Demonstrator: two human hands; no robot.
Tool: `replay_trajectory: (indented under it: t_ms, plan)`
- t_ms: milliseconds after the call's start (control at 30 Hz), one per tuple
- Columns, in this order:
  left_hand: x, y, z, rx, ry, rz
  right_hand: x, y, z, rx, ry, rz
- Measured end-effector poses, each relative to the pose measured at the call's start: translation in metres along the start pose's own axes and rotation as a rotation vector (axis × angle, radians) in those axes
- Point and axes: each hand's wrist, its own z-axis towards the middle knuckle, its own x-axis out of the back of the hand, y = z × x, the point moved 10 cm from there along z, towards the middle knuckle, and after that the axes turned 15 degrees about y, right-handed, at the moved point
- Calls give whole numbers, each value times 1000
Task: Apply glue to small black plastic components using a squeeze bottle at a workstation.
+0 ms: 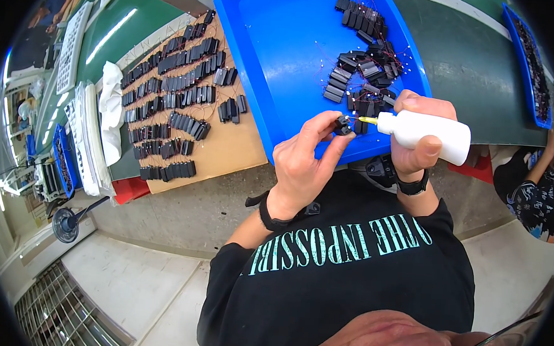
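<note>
My left hand (306, 159) pinches a small black plastic part (343, 124) between thumb and fingers over the near edge of a blue tray (276, 60). My right hand (417, 133) grips a white squeeze bottle (432, 132) laid sideways, its yellow nozzle (367, 120) pointing left and nearly touching the part. Further into the tray lie several more black parts with thin red wires (361, 64).
A brown board (228, 148) to the left carries rows of several black parts (174, 99). A white cloth (111, 111) lies beside it. At the right is a second blue tray (533, 61), with another person's arm (537, 174) near it. A fan (67, 225) stands on the floor.
</note>
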Motion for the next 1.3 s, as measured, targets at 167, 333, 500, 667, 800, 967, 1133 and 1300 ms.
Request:
replay_trajectory:
  t_ms: [167,333,500,667,800,967,1133,1300]
  plan:
    - [1,-1,0,0,3,-23,2,0,-2,1,26,2]
    - [15,-1,-3,18,21,2,-12,-5,-7,9,-15,32]
    - [104,29,-13,-52,69,87,-20,-37,-47,57,222,94]
    - [221,36,-53,197,226,379,-1,-58,-63,-47,208,248]
    - [268,19,-71,189,240,868,3,-63,-60,-17,175,139]
    - [286,-8,-73,195,196,1168,8,-48,-62,-139,117,157]
    - [288,-19,-66,198,218,1228,2,-55,-59,-152,130,166]
    - [299,-20,-62,202,303,1260,-9,-51,-61,-174,116,163]
